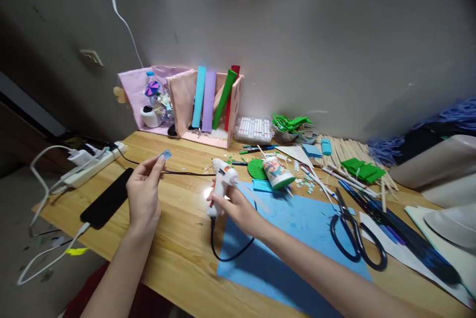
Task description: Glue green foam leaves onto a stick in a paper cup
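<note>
Left hand (143,190) pinches small blue piece (167,154), left of centre. Right hand (233,205) wrapped round white glue gun (222,181), mid-frame. Risk – hot nozzle near fingertips, burn likely; black cord (226,253) could snag.

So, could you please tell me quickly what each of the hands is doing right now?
Left hand: closed, pinching a small blue piece.
Right hand: closed around a white glue gun.

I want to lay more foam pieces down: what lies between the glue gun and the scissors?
In the head view, the blue foam sheet spans the stretch between the glue gun and the scissors; a printed cup lies just behind it.
</note>
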The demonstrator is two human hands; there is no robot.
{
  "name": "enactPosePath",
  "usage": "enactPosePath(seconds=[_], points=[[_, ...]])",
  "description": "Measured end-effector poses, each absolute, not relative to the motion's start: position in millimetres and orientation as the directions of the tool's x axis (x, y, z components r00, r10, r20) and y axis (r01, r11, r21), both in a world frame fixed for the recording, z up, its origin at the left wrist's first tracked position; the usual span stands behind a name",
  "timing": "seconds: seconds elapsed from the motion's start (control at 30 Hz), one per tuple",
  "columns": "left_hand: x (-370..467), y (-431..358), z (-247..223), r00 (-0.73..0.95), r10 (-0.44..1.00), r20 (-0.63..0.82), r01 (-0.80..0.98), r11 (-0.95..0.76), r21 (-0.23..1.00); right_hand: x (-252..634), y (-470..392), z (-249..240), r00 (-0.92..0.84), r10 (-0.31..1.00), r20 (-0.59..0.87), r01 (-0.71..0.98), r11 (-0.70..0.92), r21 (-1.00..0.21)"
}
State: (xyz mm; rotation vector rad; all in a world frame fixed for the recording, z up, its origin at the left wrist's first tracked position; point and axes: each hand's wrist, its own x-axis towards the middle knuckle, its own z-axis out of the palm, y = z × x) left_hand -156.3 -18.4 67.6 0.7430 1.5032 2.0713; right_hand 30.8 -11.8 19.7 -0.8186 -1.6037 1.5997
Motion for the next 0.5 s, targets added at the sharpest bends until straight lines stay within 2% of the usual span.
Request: enactPosePath(seconds=[0.13, 0.37, 0.5], points=[[-181.3, -46.0, 67.5, -0.764, 0.635, 0.113, -0.059, -0.243, 0.968, -46.3, 30.4, 5.8, -0.521, 0.848, 0.099, 0.179, 0.222, -0.958], [-181.2, -82.7, 86.0, -0.806, 0.562, 0.185, 0.013, -0.296, 0.955, -106.5, 60.6, -16.6, -0.537, 0.836, 0.109, 0.293, 0.307, -0.906], [-144.3, -91.8, 92.6, -0.731, 0.641, 0.232, 0.030, -0.309, 0.950, -85.7, 46.6, -6.7, -0.573, 0.808, 0.139, 0.350, 0.394, -0.850]])
